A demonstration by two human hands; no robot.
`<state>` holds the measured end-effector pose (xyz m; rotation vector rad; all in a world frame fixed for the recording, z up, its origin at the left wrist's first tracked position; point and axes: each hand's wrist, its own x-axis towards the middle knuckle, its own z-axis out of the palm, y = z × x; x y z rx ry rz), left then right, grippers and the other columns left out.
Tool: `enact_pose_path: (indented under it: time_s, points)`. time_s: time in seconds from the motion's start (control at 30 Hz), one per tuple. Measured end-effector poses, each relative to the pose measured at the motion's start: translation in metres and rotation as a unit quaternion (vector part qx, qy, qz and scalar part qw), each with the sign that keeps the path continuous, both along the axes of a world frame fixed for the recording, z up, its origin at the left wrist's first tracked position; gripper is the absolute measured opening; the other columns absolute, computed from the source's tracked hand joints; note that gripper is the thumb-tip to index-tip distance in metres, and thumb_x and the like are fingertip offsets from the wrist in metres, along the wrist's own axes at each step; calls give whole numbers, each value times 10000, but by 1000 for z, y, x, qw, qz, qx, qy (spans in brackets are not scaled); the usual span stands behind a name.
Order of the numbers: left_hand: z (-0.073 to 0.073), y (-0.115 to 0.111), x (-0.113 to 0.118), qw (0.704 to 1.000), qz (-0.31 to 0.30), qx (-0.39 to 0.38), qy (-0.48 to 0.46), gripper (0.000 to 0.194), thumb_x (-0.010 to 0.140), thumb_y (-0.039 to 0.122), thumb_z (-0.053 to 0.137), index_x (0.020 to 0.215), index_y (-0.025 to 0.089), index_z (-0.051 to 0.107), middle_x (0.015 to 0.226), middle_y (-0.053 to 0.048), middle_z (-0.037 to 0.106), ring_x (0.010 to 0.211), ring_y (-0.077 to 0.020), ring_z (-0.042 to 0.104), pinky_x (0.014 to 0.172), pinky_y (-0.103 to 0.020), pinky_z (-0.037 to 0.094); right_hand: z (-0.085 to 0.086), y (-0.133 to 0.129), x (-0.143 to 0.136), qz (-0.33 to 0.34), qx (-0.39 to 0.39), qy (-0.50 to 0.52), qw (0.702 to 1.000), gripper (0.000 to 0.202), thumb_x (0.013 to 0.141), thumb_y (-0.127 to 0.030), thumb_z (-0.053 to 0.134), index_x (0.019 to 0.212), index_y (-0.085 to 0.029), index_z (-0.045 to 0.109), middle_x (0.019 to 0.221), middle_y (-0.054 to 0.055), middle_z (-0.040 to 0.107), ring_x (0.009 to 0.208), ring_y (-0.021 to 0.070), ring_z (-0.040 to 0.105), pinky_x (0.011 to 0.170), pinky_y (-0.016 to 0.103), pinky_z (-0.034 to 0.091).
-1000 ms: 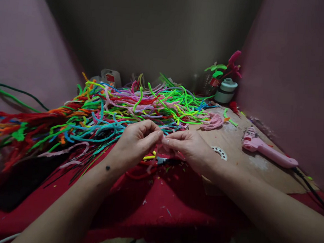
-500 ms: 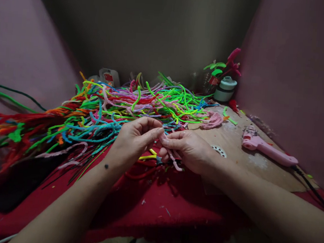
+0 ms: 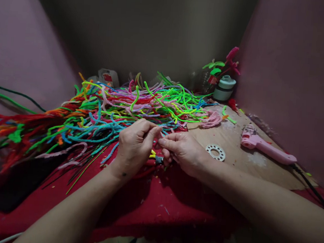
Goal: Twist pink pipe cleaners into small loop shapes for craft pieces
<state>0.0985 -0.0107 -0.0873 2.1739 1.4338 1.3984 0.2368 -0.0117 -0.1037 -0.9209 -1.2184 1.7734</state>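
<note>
My left hand (image 3: pixel 134 146) and my right hand (image 3: pixel 181 151) meet fingertip to fingertip over the red cloth (image 3: pixel 172 201). Between them they pinch a short pink pipe cleaner piece (image 3: pixel 159 137), which the fingers mostly hide. Just below the fingertips a small dark cutter with yellow handles (image 3: pixel 157 158) lies on the cloth. Right behind the hands spreads a big pile of pipe cleaners (image 3: pixel 118 105) in several colours.
A pink glue gun (image 3: pixel 263 146) with a black cord lies on the wooden board (image 3: pixel 245 163) at right. A white ring (image 3: pixel 215 152) sits near my right wrist. Behind it are a pink fuzzy bundle (image 3: pixel 213 120) and a small pot with a pipe-cleaner flower (image 3: pixel 224 88). Walls close in on three sides.
Both hands have dropped slightly and shifted closer to the cloth. The pink piece that hung below my right hand half a second ago is now tucked between the fingers.
</note>
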Motion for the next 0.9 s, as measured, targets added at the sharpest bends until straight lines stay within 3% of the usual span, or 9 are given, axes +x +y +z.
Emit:
enact_pose_path:
  time_s: [0.1,0.2,0.3,0.4,0.5,0.63,0.77,0.9]
  points:
    - [2,0,-1,1000,3,0,9,187,803,248,550,657,161,627,654,13,621,614,-91,544,631,-201,421,1,0,1,6,9,11,1000,268,816,-225,552,568,-124,552,440,-27,517,340,39,413,367,182,235]
    - [7,2,-1,996,-6,-82,-41,184,792,249,558,652,154,630,618,15,606,561,-85,513,559,-194,400,1,1,3,-2,-1,3,1000,226,815,-238,565,626,-114,581,445,-27,521,341,40,417,368,177,248]
    - [10,4,-2,960,-86,-237,-125,216,786,299,568,650,142,627,524,27,543,459,-67,428,448,-188,332,1,2,4,-2,4,16,1000,239,813,-288,571,650,-115,594,429,-37,507,343,50,417,394,188,316]
    - [9,6,-3,919,-140,-309,-200,241,753,324,616,609,131,604,466,36,486,423,-53,386,417,-179,287,-1,3,5,17,35,20,999,233,773,-300,614,626,-119,594,440,-36,518,356,47,411,398,190,301]
    - [7,6,-4,904,-119,-322,-257,235,731,323,642,609,126,598,428,42,453,388,-45,360,390,-177,242,-4,3,3,23,50,7,998,239,732,-298,652,587,-121,585,456,-27,539,358,38,395,382,192,238]
    - [6,6,-3,900,-111,-325,-269,292,720,336,653,542,131,548,399,49,407,362,-40,330,372,-183,210,-6,1,2,10,66,-9,998,245,739,-280,636,556,-127,583,429,-30,524,358,46,396,409,205,279]
    - [6,6,-6,913,-123,-297,-252,276,715,340,658,560,125,579,444,33,456,390,-41,350,386,-182,232,-3,-2,3,10,85,-16,996,297,726,-293,656,504,-130,547,409,-41,488,363,42,383,413,199,282]
    - [6,9,-11,926,-132,-291,-201,262,719,365,647,620,124,619,489,15,513,396,-44,347,380,-186,222,1,-1,6,48,54,29,997,293,763,-373,626,616,-128,567,534,9,610,400,56,464,423,189,325]
